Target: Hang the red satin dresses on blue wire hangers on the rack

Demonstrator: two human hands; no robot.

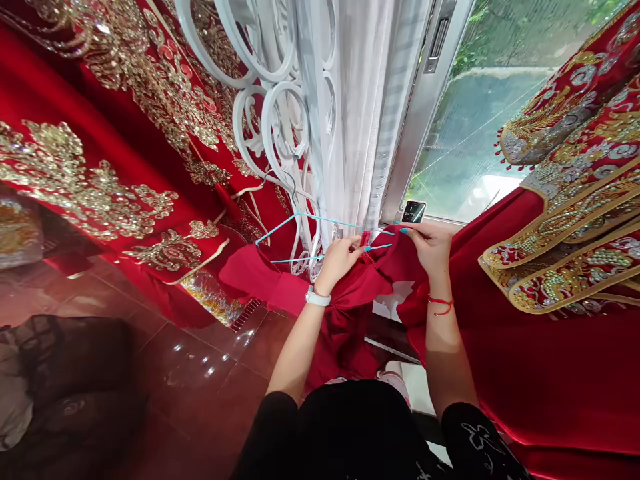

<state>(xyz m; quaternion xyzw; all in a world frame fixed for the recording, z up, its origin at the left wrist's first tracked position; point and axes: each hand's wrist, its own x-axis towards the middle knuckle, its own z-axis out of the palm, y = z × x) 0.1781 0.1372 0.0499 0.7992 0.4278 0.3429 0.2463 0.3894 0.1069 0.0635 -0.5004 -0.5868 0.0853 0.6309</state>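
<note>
A plain red dress [250, 273] hangs on a thin light-blue hanger [276, 229] in front of me. My left hand [343, 259], with a pale watch at the wrist, is closed on the dress near its braided red trim, close to the hanger's lower bar. My right hand [429, 243] pinches the dress's shoulder between thumb and fingers at the hanger's right end. The hanger's hook reaches up to a white scrolled metal rack [287, 110]; whether it is hooked on there I cannot tell.
Red gowns with gold beading [150, 200] hang at the left. A red embroidered garment [565, 260] is close on the right. White curtains [363, 100] and a framed window [480, 133] are behind. A small device with a lit screen [414, 211] shows just beyond my right hand. Dark sheer fabric [75, 387] lies at lower left.
</note>
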